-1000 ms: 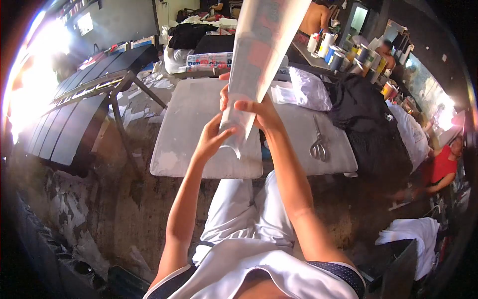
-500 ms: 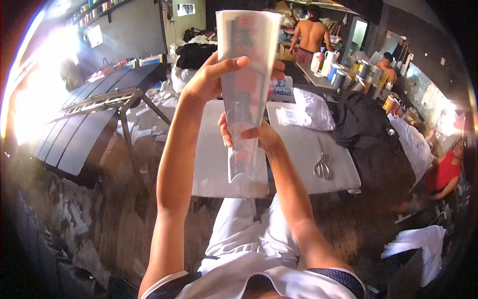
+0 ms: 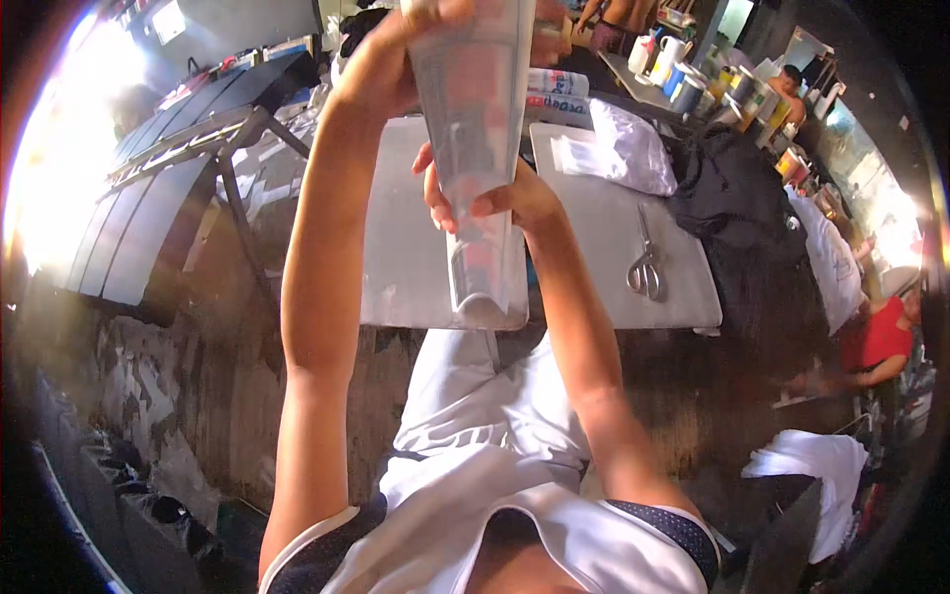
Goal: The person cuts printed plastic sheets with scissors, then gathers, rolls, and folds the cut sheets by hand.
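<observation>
Held upright in front of me is a roll of translucent sheets (image 3: 475,119), with blurred red and grey print showing through. Its lower end is narrower and curls open above the grey boards. My left hand (image 3: 396,49) is wrapped round the upper part, partly cut off by the frame's top edge and smeared by motion. Lower down, my right hand (image 3: 520,201) grips the roll, thumb in front and fingers showing on its left side. Metal scissors (image 3: 644,275) lie to the right on a grey board (image 3: 614,228).
A white plastic bag (image 3: 633,148) and a dark cloth heap (image 3: 732,208) lie beyond the scissors. Tubs and bottles (image 3: 688,87) line a bench behind. At left stands a rack of dark panels (image 3: 129,243). A person in red (image 3: 876,342) is at far right; others are behind.
My view has tilted downward, so the surroundings sit higher in frame. My left hand and the roll's top have risen towards the upper edge; both hands keep hold of the roll.
</observation>
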A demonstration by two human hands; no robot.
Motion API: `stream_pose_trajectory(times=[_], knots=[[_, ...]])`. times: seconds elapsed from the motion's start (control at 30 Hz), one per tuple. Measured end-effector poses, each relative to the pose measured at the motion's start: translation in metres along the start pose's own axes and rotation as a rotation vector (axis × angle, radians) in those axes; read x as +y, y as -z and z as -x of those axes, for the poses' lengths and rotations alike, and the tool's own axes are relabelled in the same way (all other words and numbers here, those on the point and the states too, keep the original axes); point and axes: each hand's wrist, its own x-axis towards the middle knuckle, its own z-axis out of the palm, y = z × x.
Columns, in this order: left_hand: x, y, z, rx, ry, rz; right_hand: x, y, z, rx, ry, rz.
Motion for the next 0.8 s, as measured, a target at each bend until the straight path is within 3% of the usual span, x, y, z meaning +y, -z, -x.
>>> stream_pose_trajectory(times=[0.1, 0.27, 0.5, 0.73, 0.8], knots=[[-0.023, -0.027, 0.011, -0.177, -0.006, 0.052, 0.003, 0.006, -0.003, -0.032, 0.029, -0.003], [0.01, -0.026, -0.019, -0.467, -0.119, -0.055, 0.019, 0.008, 0.004, -0.039, 0.012, -0.031], [-0.025, -0.046, 0.025, -0.324, 0.024, 0.112, 0.057, 0.021, 0.03, -0.018, -0.032, 0.044], [-0.019, -0.068, 0.013, -0.373, -0.035, 0.187, 0.043, 0.017, 0.029, -0.002, -0.005, 0.06], [-0.019, -0.066, 0.005, -0.355, -0.137, 0.102, 0.058, 0.014, 0.042, 0.014, -0.035, 0.074]])
